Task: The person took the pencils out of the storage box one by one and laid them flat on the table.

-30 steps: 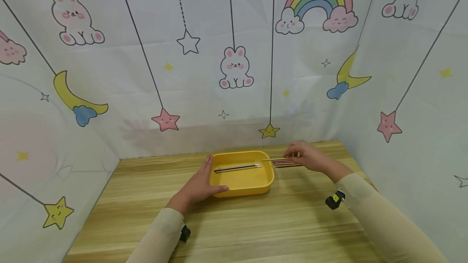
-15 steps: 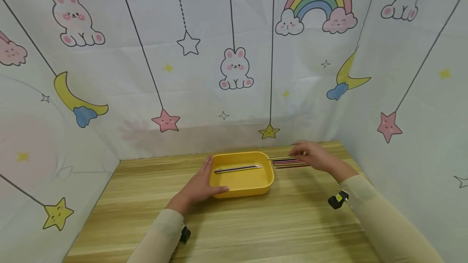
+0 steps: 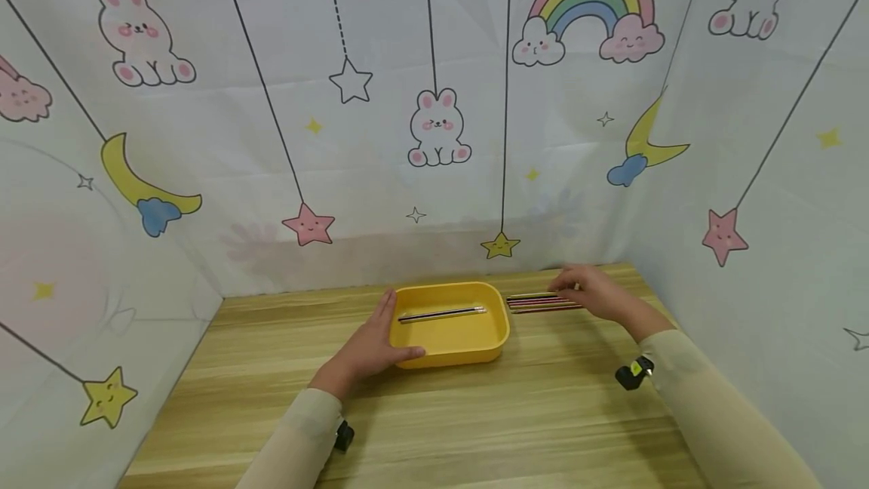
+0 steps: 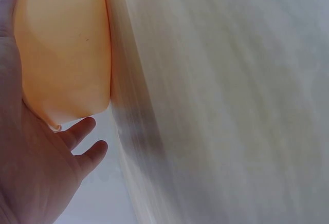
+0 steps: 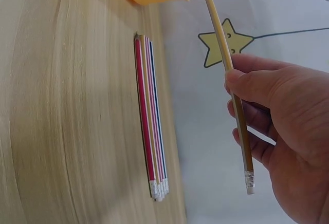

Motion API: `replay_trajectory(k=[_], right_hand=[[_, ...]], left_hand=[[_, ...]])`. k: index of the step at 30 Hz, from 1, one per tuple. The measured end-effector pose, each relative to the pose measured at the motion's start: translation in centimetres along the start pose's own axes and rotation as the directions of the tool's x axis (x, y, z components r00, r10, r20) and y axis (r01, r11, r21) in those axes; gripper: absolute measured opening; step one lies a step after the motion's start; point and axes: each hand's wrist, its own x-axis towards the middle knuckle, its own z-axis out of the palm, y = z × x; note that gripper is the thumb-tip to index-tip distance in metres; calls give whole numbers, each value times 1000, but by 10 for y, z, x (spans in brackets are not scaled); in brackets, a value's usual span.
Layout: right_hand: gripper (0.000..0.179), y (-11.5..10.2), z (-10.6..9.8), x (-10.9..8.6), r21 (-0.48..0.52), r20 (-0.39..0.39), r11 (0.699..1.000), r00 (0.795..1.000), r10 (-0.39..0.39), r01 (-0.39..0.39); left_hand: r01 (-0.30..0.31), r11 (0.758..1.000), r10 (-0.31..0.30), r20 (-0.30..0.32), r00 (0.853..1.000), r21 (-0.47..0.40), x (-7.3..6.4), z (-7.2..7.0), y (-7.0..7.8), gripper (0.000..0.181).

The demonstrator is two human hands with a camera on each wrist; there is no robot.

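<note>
My left hand (image 3: 366, 345) grips the left end of a yellow tray (image 3: 462, 358), thumb over the front rim and fingers along its outer side. In the tray lie dark-striped pencils (image 3: 441, 315) with white eraser ends, side by side. Pinched between thumb and fingers of my right hand (image 3: 596, 294) is a gold wooden pencil (image 5: 221, 31), its eraser end toward my palm side in the right wrist view. It hangs above and behind a row of several pencils (image 5: 149, 116), red, gold, pink and dark-striped, lying on the table right of the tray.
The wood-grain table (image 3: 441, 429) meets a white cloth backdrop (image 3: 366, 172) printed with rabbits and stars at the back. More cloth walls stand at the left and right sides. The tray stands close to the back edge.
My right hand has moved right, carrying the gold pencil from over the tray's right rim to over the pencil row. My left hand and the tray have stayed in place.
</note>
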Motion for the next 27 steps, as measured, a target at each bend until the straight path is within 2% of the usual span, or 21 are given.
replay_trajectory(k=[8, 18, 22, 27], right_hand=[[20, 14, 7, -3, 12, 2, 999, 999, 38, -38], [19, 26, 16, -5, 10, -62, 998, 996, -59, 60], [18, 29, 21, -7, 8, -89, 998, 994, -62, 63], [18, 33, 27, -8, 10, -102, 1000, 994, -28, 30]], left_hand=[[6, 1000, -6, 0, 1000, 6, 1, 2, -1, 137], [-3, 1000, 3, -3, 1000, -4, -1, 1, 1, 135], [-2, 1000, 2, -3, 1000, 0, -1, 0, 1, 136], [2, 1000, -2, -2, 1000, -7, -1, 0, 1, 137]])
